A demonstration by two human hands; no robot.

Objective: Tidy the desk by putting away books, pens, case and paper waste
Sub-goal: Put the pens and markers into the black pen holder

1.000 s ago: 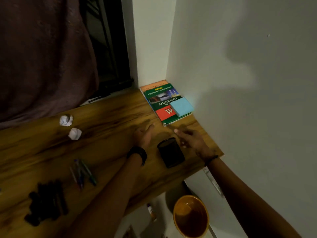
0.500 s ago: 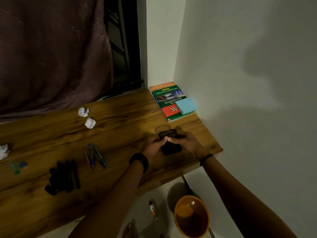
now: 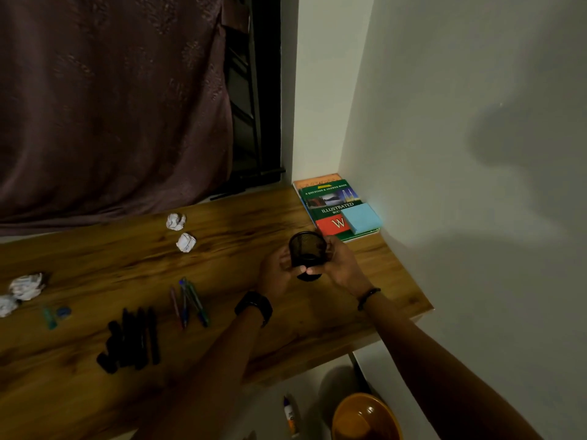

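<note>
Both hands hold a black mesh pen cup, tilted with its mouth toward me, just above the wooden desk. My left hand grips its left side and my right hand its right side. A stack of books with a blue sticky-note pad lies in the far right corner. Coloured pens and several black markers lie to the left. Crumpled paper balls sit farther back, with more crumpled paper at the left edge.
An orange bin stands on the floor below the desk's right end, with a small bottle beside it. A white wall bounds the desk on the right. A dark curtain hangs behind. A small teal item and a blue item lie at left.
Both hands closed on the black pen cup, which lay on its side on the desk, and lifted and tilted it up. The view shifted left, which brought more paper balls into sight.
</note>
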